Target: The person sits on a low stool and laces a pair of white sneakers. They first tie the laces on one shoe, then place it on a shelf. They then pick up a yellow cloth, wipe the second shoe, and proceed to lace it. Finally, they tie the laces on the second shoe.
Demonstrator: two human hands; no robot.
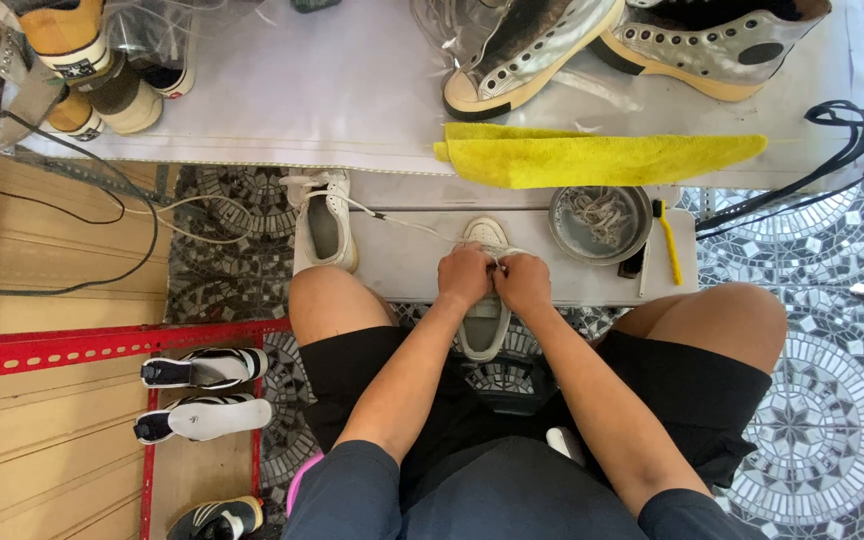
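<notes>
So, looking down from the head cam, both hands are bunched up on a white shoe (pixel 482 325) that sits on the near edge of a low grey bench (pixel 402 265), toe pointing away from the person and heel hanging over the lap. The left hand (pixel 465 273) and the right hand (pixel 523 282) are touching each other right over the shoe's front, fingers curled in tight and pinching the lace (pixel 402 222) there, though exactly which fingers have it I can't tell. That lace runs off to the left of the shoe toward a second white shoe (pixel 323 222) lying at the bench's left end. Just right of the held shoe there's a round metal bowl (pixel 600 222) with something pale and stringy in it, and a yellow brush (pixel 666 240) right beside the bowl. Past the bench, further from the shoe, a yellow cloth (pixel 592 158) lies on a white table (pixel 322 95), with silver high-tops (pixel 632 45) behind it. Down left of the shoe, insoles (pixel 204 392) rest on a red rack (pixel 72 345).
</notes>
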